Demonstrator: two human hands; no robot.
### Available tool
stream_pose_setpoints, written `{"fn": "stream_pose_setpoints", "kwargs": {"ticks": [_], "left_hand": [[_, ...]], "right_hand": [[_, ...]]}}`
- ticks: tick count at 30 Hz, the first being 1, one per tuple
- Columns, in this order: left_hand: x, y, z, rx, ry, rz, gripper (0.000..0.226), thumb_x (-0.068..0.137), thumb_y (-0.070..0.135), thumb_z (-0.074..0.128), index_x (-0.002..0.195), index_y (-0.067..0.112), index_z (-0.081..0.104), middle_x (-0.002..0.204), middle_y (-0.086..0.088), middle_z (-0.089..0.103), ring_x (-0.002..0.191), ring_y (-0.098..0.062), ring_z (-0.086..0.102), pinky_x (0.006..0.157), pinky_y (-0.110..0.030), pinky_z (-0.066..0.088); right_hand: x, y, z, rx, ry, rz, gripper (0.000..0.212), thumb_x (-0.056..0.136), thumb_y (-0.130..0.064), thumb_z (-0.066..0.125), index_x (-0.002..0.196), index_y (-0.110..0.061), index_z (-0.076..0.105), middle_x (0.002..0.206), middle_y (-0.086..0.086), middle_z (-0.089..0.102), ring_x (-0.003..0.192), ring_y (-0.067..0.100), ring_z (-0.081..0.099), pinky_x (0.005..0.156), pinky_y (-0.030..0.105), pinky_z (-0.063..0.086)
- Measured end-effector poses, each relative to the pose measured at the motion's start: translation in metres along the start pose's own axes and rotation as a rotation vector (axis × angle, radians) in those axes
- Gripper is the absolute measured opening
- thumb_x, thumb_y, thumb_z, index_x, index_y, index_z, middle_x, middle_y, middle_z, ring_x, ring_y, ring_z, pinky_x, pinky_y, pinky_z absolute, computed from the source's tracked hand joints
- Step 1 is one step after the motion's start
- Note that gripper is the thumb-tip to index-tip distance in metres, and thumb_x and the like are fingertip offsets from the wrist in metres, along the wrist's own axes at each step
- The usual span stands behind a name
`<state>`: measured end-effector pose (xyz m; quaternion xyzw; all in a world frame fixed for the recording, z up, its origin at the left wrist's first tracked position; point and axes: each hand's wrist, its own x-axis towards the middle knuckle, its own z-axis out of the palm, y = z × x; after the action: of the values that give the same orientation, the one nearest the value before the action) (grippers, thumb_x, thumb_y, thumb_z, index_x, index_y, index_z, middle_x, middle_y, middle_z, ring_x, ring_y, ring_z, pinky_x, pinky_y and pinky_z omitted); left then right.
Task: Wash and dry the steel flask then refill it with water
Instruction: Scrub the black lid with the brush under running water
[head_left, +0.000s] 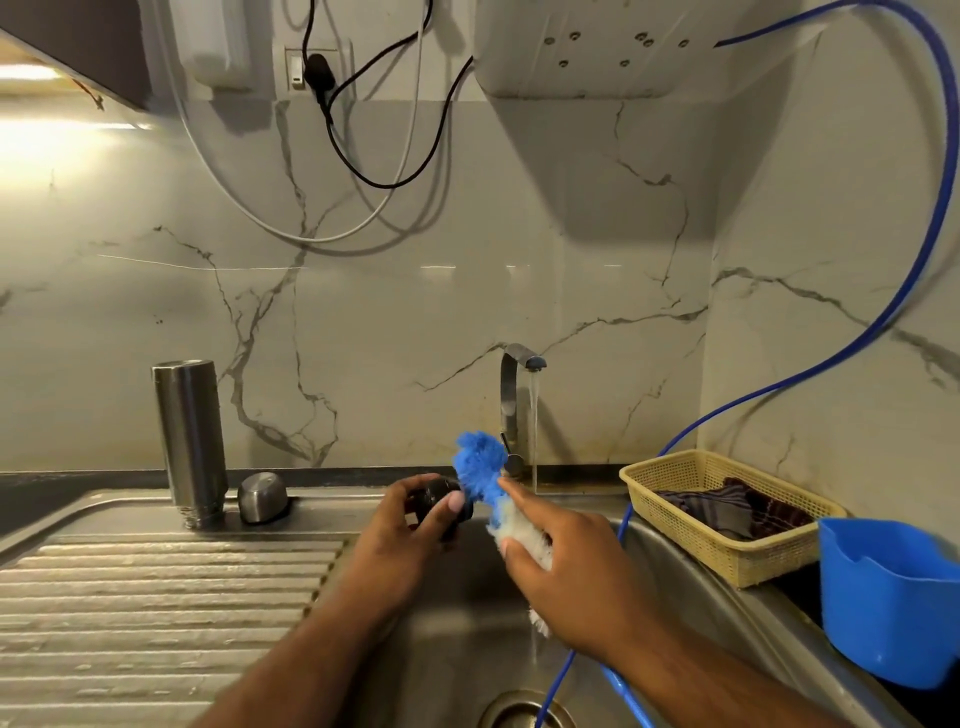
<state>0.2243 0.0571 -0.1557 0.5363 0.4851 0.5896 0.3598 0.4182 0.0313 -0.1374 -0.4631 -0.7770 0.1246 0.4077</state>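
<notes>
Over the sink (457, 654) basin, the left hand (410, 530) curls its fingers and thumb round a small dark cap (436, 496). The right hand (566, 561) grips a brush (480, 462) whose blue bristle head touches that cap. Beyond and well to the left of both hands, the steel flask (189, 436) stands untouched on the ribbed draining surface (156, 597), narrow threaded end down, with a rounded steel lid (262, 496) just beside it. Behind the brush, water runs from the tap (514, 395). At right sits a yellow basket (685, 540) holding cloth.
</notes>
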Motion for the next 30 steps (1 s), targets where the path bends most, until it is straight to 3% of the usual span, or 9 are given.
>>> {"fn": "stream_pose_setpoints", "kwargs": {"ticks": [2, 5, 10, 13, 15, 20, 23, 25, 30], "left_hand": [[0.002, 0.0, -0.005, 0.177, 0.062, 0.051, 0.053, 0.073, 0.051, 0.082, 0.119, 0.031, 0.064, 0.11, 0.004, 0.071, 0.093, -0.011, 0.072, 0.079, -0.027, 0.059], [0.004, -0.001, -0.014, 0.303, 0.073, 0.102, 0.057, 0.066, 0.047, 0.09, 0.116, 0.031, 0.067, 0.103, 0.009, 0.076, 0.095, -0.006, 0.072, 0.09, -0.035, 0.058], [0.003, 0.004, -0.014, 0.406, 0.09, 0.175, 0.059, 0.064, 0.03, 0.095, 0.114, 0.035, 0.065, 0.102, 0.015, 0.075, 0.095, 0.003, 0.069, 0.091, -0.027, 0.057], [0.004, 0.003, -0.017, 0.452, 0.1, 0.186, 0.06, 0.058, 0.038, 0.096, 0.112, 0.032, 0.07, 0.097, 0.016, 0.076, 0.091, 0.0, 0.07, 0.088, -0.033, 0.058], [0.003, 0.005, -0.017, 0.469, 0.124, 0.204, 0.059, 0.058, 0.039, 0.096, 0.112, 0.033, 0.072, 0.096, 0.018, 0.075, 0.091, 0.001, 0.069, 0.088, -0.031, 0.057], [0.005, 0.007, -0.026, 0.399, 0.138, 0.146, 0.041, 0.067, 0.021, 0.093, 0.103, 0.028, 0.074, 0.093, 0.012, 0.077, 0.09, -0.005, 0.072, 0.089, -0.036, 0.058], [0.005, 0.005, -0.027, 0.389, 0.129, 0.132, 0.051, 0.068, 0.022, 0.093, 0.114, 0.03, 0.072, 0.097, 0.011, 0.077, 0.089, -0.004, 0.073, 0.087, -0.036, 0.06], [0.006, 0.002, -0.027, 0.384, 0.124, 0.122, 0.045, 0.07, 0.017, 0.091, 0.109, 0.027, 0.072, 0.093, 0.008, 0.077, 0.086, -0.003, 0.072, 0.087, -0.035, 0.06], [0.008, 0.002, -0.022, 0.406, 0.107, 0.143, 0.043, 0.079, 0.021, 0.084, 0.116, 0.029, 0.063, 0.101, 0.008, 0.072, 0.093, -0.005, 0.067, 0.076, -0.017, 0.049]], "right_hand": [[-0.002, -0.003, -0.007, 0.014, 0.006, -0.027, 0.06, 0.098, -0.04, 0.059, 0.15, -0.056, 0.033, 0.119, -0.011, 0.067, 0.096, -0.002, 0.063, 0.072, -0.002, 0.041], [-0.004, -0.01, -0.011, 0.022, -0.068, -0.138, 0.059, 0.097, -0.042, 0.06, 0.146, -0.063, 0.035, 0.117, -0.014, 0.069, 0.102, 0.001, 0.063, 0.083, 0.007, 0.048], [0.0, -0.003, -0.01, -0.015, -0.109, -0.072, 0.061, 0.097, -0.044, 0.058, 0.148, -0.064, 0.03, 0.125, -0.014, 0.065, 0.105, -0.001, 0.06, 0.081, -0.001, 0.041], [0.001, -0.001, -0.009, -0.047, -0.166, -0.136, 0.062, 0.098, -0.046, 0.057, 0.145, -0.071, 0.024, 0.128, -0.011, 0.065, 0.107, 0.003, 0.061, 0.084, 0.008, 0.045], [0.004, 0.001, -0.009, -0.064, -0.131, -0.11, 0.063, 0.098, -0.046, 0.056, 0.145, -0.071, 0.022, 0.13, -0.01, 0.063, 0.108, 0.001, 0.059, 0.082, 0.005, 0.042], [0.001, -0.008, -0.012, -0.106, -0.24, -0.207, 0.061, 0.102, -0.041, 0.056, 0.146, -0.069, 0.024, 0.127, -0.021, 0.062, 0.099, -0.012, 0.056, 0.079, 0.001, 0.04], [0.003, -0.008, -0.016, -0.236, -0.183, -0.198, 0.062, 0.104, -0.046, 0.049, 0.144, -0.075, 0.01, 0.128, -0.019, 0.06, 0.104, -0.002, 0.054, 0.077, 0.008, 0.039], [0.002, -0.007, -0.013, -0.256, -0.217, -0.219, 0.063, 0.104, -0.046, 0.048, 0.142, -0.077, 0.008, 0.125, -0.019, 0.06, 0.105, -0.002, 0.053, 0.083, 0.012, 0.04], [0.008, 0.003, -0.014, -0.179, -0.137, -0.167, 0.062, 0.104, -0.04, 0.051, 0.143, -0.074, 0.017, 0.137, -0.015, 0.059, 0.113, 0.0, 0.054, 0.092, 0.016, 0.044]]}}
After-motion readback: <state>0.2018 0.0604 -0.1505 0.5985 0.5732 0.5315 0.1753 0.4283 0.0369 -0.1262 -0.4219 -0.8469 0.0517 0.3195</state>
